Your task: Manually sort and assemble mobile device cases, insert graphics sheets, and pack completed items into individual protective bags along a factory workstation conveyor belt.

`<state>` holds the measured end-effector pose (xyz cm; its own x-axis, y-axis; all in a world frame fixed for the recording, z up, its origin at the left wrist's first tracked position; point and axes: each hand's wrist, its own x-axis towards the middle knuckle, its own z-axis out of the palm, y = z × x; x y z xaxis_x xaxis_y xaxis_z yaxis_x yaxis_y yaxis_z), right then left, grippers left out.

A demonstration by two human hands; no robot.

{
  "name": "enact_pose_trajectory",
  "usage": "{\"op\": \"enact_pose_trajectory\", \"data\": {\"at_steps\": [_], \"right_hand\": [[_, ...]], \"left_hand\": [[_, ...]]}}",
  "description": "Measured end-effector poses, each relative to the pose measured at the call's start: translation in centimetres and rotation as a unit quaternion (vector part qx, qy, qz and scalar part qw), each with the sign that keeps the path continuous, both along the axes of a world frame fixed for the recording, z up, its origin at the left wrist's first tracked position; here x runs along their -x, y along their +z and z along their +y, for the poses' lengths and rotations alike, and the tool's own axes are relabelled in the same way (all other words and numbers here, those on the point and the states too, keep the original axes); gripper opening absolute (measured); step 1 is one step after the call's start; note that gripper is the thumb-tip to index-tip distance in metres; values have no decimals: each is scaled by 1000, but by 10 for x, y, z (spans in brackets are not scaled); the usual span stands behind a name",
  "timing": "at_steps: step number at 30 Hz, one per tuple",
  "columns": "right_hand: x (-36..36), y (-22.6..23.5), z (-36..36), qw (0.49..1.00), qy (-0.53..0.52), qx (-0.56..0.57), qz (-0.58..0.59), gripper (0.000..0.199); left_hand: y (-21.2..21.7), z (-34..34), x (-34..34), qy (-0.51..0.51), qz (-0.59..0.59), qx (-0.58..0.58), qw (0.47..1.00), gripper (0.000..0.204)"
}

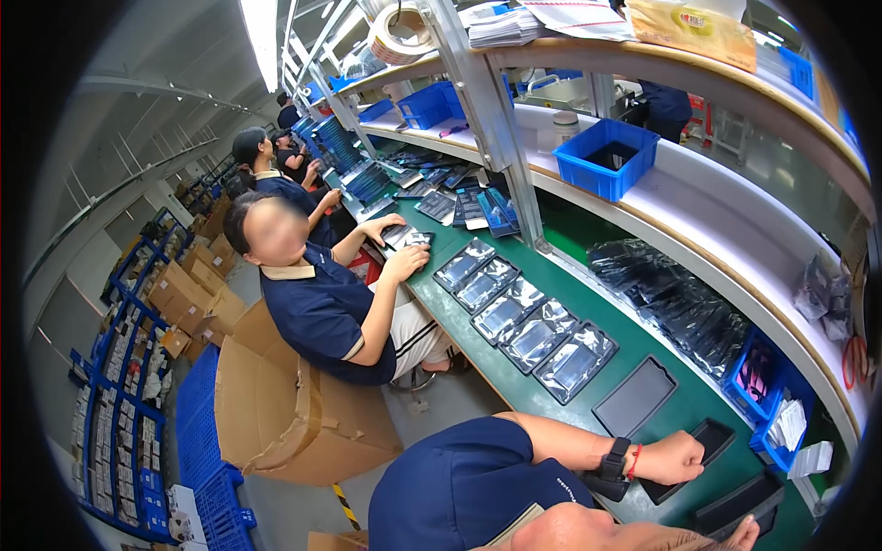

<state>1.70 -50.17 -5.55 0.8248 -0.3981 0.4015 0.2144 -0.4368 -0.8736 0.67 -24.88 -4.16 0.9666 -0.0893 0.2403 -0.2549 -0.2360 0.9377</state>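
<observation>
My left hand [675, 456] is curled into a fist over the edge of a flat black tray [715, 435] on the green bench [514, 386]. A black watch and a red band sit on that wrist. Only the fingers of my right hand [746, 533] show at the lower edge, against a second black tray [735, 505]; its grip is hidden. A third empty black tray [636, 397] lies just beyond my left forearm. A row of several clear-wrapped grey trays [537, 332] stretches away along the bench.
A seated co-worker [322, 303] in a navy shirt handles parts further along, with more people behind. Blue bins [606, 158] sit on the white shelf, and another blue bin [763, 381] stands near my hands. Black bags [671, 303] are piled by the shelf. Cardboard boxes [285, 413] stand on the floor.
</observation>
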Motion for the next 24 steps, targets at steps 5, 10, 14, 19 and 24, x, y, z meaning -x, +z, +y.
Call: {"op": "enact_pose_trajectory", "data": {"at_steps": [5, 10, 14, 19, 24], "right_hand": [[6, 27, 22, 996, 60, -19, 58, 24], [13, 21, 38, 977, 156, -124, 79, 18], [-14, -33, 32, 948, 269, -145, 86, 19], [-12, -39, 66, 940, 305, -132, 81, 18], [7, -25, 102, 936, 330, -100, 65, 16]], "left_hand": [[-32, -6, -6, -12, 53, -319, 946, 28], [-22, 42, -5, 26, 117, -357, 927, 32], [-19, 70, 5, 42, 135, -356, 924, 35], [-7, 63, 11, 93, 55, -280, 954, 36], [4, 9, 9, -88, 2, 17, 996, 37]]}}
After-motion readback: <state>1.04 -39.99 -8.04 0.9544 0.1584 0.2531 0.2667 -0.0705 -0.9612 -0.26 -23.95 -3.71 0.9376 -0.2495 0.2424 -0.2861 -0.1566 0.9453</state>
